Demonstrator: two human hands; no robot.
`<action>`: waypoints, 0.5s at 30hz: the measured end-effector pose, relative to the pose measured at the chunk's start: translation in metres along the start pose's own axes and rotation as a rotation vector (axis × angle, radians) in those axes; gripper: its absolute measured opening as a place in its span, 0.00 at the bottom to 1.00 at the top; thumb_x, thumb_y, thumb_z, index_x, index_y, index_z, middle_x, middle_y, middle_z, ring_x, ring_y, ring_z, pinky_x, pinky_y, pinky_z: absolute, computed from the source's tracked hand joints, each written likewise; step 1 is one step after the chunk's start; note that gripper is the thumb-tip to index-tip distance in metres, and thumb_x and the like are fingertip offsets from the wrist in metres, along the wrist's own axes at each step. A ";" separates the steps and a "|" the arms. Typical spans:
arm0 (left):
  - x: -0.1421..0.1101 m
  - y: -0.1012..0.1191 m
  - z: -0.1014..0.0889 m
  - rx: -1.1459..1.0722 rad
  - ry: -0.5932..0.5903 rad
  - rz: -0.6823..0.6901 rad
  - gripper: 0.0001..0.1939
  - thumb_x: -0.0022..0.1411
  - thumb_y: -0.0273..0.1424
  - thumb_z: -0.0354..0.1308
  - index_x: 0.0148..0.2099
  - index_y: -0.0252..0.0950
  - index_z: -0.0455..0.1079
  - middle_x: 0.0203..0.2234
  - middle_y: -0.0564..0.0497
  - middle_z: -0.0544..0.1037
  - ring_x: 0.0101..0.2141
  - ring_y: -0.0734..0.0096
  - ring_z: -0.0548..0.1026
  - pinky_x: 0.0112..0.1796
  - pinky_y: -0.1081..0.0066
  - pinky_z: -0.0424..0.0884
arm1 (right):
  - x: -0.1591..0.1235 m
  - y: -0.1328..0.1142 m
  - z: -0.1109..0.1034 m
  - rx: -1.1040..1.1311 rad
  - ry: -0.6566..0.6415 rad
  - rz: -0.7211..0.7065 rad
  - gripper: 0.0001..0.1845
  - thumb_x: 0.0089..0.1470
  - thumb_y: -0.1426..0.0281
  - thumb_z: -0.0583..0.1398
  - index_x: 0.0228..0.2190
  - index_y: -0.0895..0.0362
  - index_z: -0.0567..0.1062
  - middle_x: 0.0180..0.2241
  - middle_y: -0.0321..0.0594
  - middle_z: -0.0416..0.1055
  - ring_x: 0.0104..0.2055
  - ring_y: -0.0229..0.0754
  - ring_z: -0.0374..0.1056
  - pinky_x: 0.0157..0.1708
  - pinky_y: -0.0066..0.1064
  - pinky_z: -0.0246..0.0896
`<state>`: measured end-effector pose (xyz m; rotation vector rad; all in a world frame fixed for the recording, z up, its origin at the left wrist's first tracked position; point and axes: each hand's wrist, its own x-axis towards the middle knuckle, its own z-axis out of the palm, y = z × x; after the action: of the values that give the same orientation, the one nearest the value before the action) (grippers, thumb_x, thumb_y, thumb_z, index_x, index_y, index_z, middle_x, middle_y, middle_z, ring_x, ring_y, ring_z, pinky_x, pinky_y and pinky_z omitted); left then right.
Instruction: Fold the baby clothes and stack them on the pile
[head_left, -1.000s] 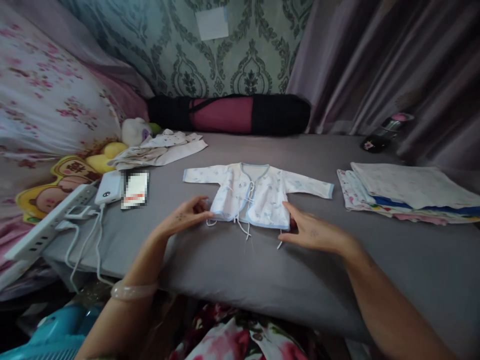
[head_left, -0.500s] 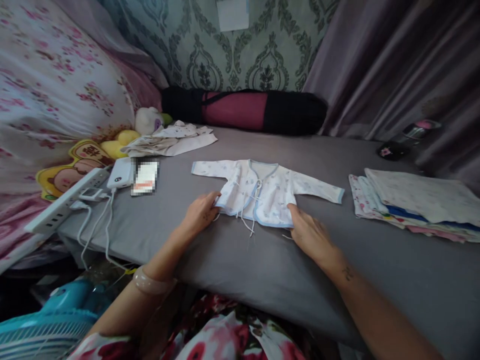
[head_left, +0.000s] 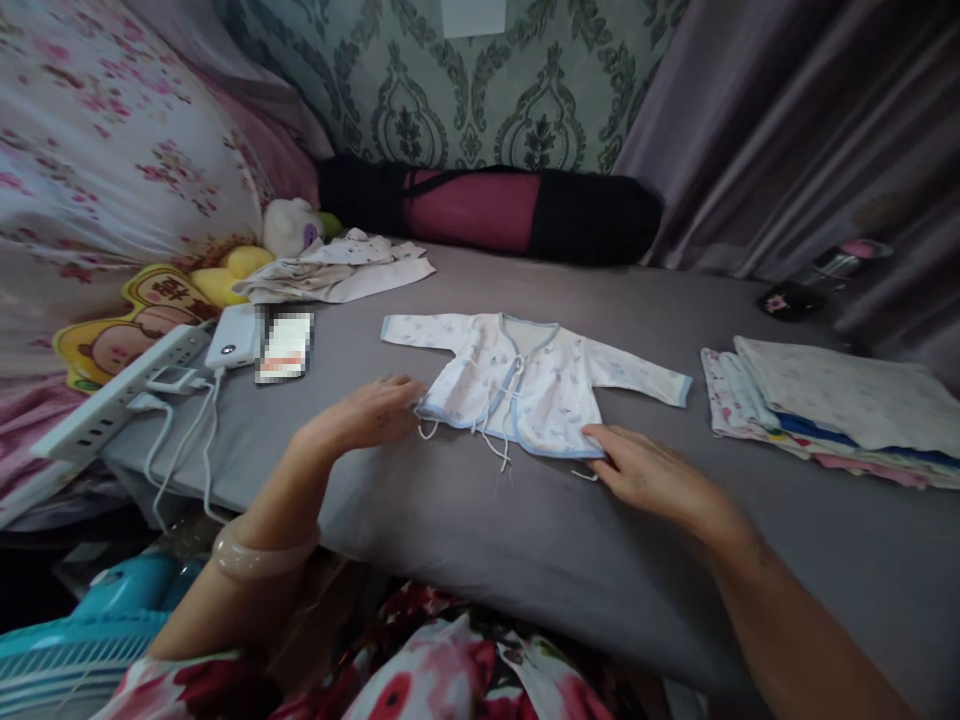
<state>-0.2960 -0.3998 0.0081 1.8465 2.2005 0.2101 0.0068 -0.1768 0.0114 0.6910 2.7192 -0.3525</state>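
A small white baby jacket with pale blue trim and tie strings lies flat, front up, sleeves spread to both sides. At its lower left corner my left hand hovers low with the fingers stretched out, nearly at the hem and holding nothing. The lower right corner of the hem is pinched between the thumb and fingers of my right hand. Several loose strings hang from the jacket's front and lower edge onto the grey sheet.
Folded baby clothes are stacked at right, below a dark bottle. Crumpled pale clothes lie at back left, near plush toys. A power strip, power bank and cables sit left. A black-and-maroon bag lines the wall.
My left hand has let go of the left hem corner and moved left, fingers straightening. My right hand has shifted slightly down and right, still pinching the hem.
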 end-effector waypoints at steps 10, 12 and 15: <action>0.033 0.063 0.019 -0.017 0.194 0.036 0.10 0.68 0.31 0.50 0.44 0.35 0.71 0.37 0.47 0.77 0.39 0.65 0.74 0.40 0.67 0.63 | 0.074 -0.015 -0.051 0.227 0.161 -0.195 0.19 0.60 0.62 0.51 0.29 0.57 0.77 0.27 0.39 0.74 0.29 0.39 0.66 0.30 0.28 0.54; 0.040 0.074 0.031 0.072 0.184 -0.060 0.10 0.67 0.34 0.52 0.43 0.35 0.72 0.38 0.45 0.77 0.42 0.61 0.74 0.42 0.64 0.62 | 0.107 -0.024 -0.046 0.248 0.266 -0.164 0.17 0.59 0.64 0.51 0.28 0.57 0.77 0.28 0.39 0.75 0.31 0.39 0.67 0.31 0.28 0.55; 0.043 0.083 0.041 0.131 0.175 -0.187 0.14 0.65 0.40 0.55 0.41 0.34 0.72 0.37 0.43 0.77 0.42 0.57 0.74 0.42 0.61 0.62 | 0.147 -0.036 -0.038 0.254 0.344 -0.101 0.13 0.57 0.69 0.53 0.32 0.56 0.77 0.34 0.40 0.77 0.36 0.40 0.69 0.35 0.27 0.56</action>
<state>-0.2122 -0.3453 -0.0130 1.7308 2.5461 0.2023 -0.1430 -0.1344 -0.0005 0.7401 3.0761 -0.6681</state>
